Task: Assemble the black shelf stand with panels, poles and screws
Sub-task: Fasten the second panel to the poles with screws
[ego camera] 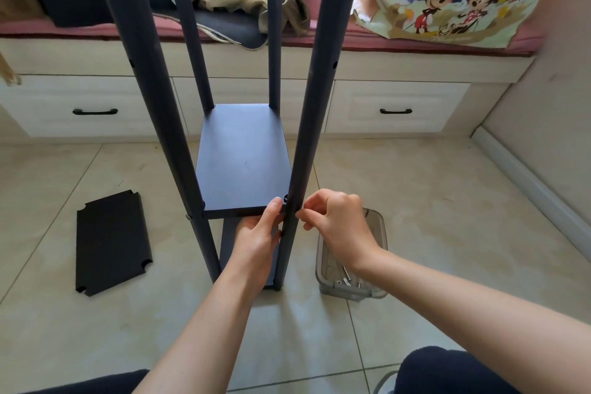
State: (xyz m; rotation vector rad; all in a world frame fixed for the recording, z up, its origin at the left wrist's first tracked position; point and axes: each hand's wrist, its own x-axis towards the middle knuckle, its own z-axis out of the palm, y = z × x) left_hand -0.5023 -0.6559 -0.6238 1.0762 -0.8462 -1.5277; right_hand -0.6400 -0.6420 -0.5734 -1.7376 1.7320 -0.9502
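- The right hand [339,227] pinches its thumb and forefinger together against the right face of the near right pole [307,137], level with the front edge of the middle panel [243,163]. Presumably a screw sits in the pinch, but whatever it holds is too small to make out.
- The left hand [256,237] grips the front corner of that panel, thumb on top beside the pole, fingers curled beneath.
- The pole's long axis runs nearly upright, leaning slightly left toward its foot. Any screw would have to go in crosswise, from the right hand toward the panel's corner, so the right hand is the nearer one.
- The hole in the pole at that level is hidden behind the fingers. One hole shows higher up.
- The spare panel [112,243] lies flat on the floor, well left of the pole.
- The clear tray [382,269] holding screws [347,273] stands just right of the pole's foot, partly covered by the right wrist.
- The lower panel is mostly hidden under the left hand.
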